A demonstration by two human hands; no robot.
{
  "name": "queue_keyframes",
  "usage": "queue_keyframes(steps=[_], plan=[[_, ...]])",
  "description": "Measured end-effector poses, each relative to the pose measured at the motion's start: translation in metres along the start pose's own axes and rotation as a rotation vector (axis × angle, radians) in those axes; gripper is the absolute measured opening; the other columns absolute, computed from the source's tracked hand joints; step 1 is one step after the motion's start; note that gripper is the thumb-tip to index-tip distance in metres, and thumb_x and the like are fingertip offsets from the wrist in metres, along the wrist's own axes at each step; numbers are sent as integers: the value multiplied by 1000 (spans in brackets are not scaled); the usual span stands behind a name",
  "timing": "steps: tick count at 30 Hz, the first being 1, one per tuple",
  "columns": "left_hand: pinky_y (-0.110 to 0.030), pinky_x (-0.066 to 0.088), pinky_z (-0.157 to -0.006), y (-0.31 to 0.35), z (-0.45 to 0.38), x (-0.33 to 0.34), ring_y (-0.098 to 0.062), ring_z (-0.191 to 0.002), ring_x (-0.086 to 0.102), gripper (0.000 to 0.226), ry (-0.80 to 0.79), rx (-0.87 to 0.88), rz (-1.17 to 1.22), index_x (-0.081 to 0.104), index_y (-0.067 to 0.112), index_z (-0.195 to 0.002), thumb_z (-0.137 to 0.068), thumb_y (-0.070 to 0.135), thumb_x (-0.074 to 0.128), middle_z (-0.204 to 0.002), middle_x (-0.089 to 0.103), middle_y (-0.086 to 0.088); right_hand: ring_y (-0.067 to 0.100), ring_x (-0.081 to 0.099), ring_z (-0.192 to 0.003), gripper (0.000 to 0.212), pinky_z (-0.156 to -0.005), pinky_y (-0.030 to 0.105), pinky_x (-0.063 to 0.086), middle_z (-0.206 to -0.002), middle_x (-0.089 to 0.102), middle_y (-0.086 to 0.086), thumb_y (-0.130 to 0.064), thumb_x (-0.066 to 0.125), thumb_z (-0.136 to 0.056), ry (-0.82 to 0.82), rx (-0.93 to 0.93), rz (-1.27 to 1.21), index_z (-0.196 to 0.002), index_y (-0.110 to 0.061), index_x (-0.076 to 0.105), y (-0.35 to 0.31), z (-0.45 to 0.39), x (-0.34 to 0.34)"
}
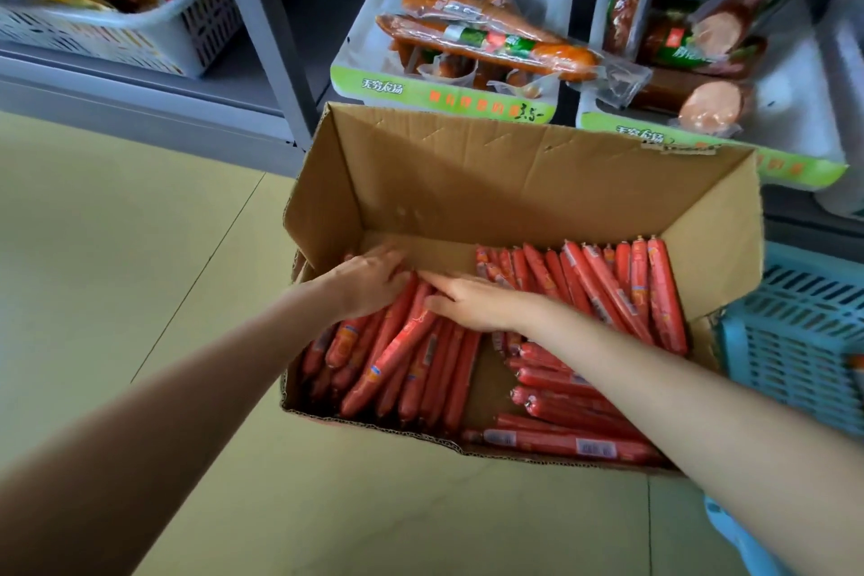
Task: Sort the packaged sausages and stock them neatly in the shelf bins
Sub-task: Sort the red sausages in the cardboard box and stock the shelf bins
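Note:
An open cardboard box [514, 182] on the floor holds several red packaged sausages [411, 369] in loose rows. My left hand [369, 283] lies on the far ends of the left-hand bunch, fingers extended over them. My right hand [477, 302] rests flat on the same bunch, fingers pointing left and nearly meeting the left hand. Another row of red sausages [622, 290] stands along the box's right side. Behind the box, a white shelf bin [374, 80] holds long orange vacuum-packed sausages [486, 40], and a second white bin [795, 108] holds dark thick sausages [692, 47].
A blue plastic crate [790, 341] stands right of the box. A white lattice basket [140, 28] with red snack bags sits on the grey shelf at upper left. A grey shelf post [266, 33] rises between them. Yellowish tiled floor [140, 271] spreads to the left.

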State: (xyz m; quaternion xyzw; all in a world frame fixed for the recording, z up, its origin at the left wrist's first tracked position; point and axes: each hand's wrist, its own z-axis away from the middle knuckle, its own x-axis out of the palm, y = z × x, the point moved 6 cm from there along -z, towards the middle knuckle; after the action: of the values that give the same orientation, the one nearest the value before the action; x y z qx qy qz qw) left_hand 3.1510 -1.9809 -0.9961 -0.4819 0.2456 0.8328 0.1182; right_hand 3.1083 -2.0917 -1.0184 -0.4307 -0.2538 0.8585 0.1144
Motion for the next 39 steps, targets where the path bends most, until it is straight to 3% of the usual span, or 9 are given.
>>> queue_keyframes(steps=[3, 6, 9, 12, 15, 19, 26, 33, 39], plan=[[-37, 31, -108, 2, -8, 10, -27, -130, 40, 47, -53, -53, -214, 37, 12, -138, -100, 38, 30, -138, 38, -12, 20, 9, -146, 54, -117, 28, 9, -159, 13, 6, -30, 33, -102, 52, 21, -41, -151, -22, 13, 8, 11, -15], [-39, 32, -107, 2, -7, 11, -34, -124, 42, 51, -39, -86, -215, 42, 13, -133, -96, 47, 35, -129, 44, -15, 22, 33, -138, 48, -110, 26, 23, -150, 36, 8, -22, 43, -99, 95, 6, 49, -146, -20, 33, 24, 44, -45], [-42, 38, -99, 22, 7, -2, -35, -114, 48, 44, 218, 20, -152, 52, 10, -120, -94, 43, 41, -118, 49, -14, 23, 50, -119, 43, -101, 35, 38, -130, 55, 4, -31, 57, -93, -85, -21, 166, -134, -26, 50, 45, 85, -48], [-36, 36, -80, 63, 28, -1, -29, -88, 61, 34, 408, 303, -175, 64, 8, -96, -86, 30, 41, -95, 58, -10, 23, 30, -132, 63, -109, 43, 32, -145, 36, 1, -45, 63, -85, -232, -13, 355, -142, -36, 37, 57, 114, -19], [-34, 41, -91, 92, 30, 40, -29, -105, 57, 34, 93, 401, -76, 59, 9, -115, -89, 20, 40, -114, 55, -11, 25, 8, -143, 69, -114, 49, 15, -155, 18, 1, -45, 62, -84, -207, -97, 580, -145, -39, 30, 50, 119, 9], [-33, 32, -104, 106, 18, 75, -27, -123, 43, 48, -155, 316, -373, 35, 13, -139, -92, 16, 44, -135, 41, -8, 29, 20, -135, 61, -108, 45, 24, -141, 29, 7, -48, 58, -84, -124, -161, 823, -140, -34, 40, 39, 112, 25], [-37, 35, -104, 102, 22, 69, -25, -126, 42, 48, -236, 339, -461, 37, 19, -141, -93, 14, 41, -141, 39, -2, 24, 31, -124, 46, -90, 37, 39, -135, 34, 5, -45, 61, -83, -230, -123, 709, -124, -25, 57, 45, 117, 16], [-32, 38, -98, 118, 19, 87, -27, -122, 50, 47, -245, 144, -55, 46, 9, -132, -90, 27, 57, -130, 55, -12, 15, 43, -78, 14, -57, 29, 30, -90, 39, -3, -34, 60, -84, -53, -63, 449, -86, -22, 54, 74, 143, -25], [-31, 39, -97, 148, 10, 102, -29, -126, 44, 68, -307, -71, 162, 31, 0, -136, -84, 27, 65, -137, 42, -18, 16, 48, -67, 57, -62, 24, 39, -84, 35, -9, -43, 55, -89, 123, 102, 270, -136, -53, 25, 92, 166, -53]])
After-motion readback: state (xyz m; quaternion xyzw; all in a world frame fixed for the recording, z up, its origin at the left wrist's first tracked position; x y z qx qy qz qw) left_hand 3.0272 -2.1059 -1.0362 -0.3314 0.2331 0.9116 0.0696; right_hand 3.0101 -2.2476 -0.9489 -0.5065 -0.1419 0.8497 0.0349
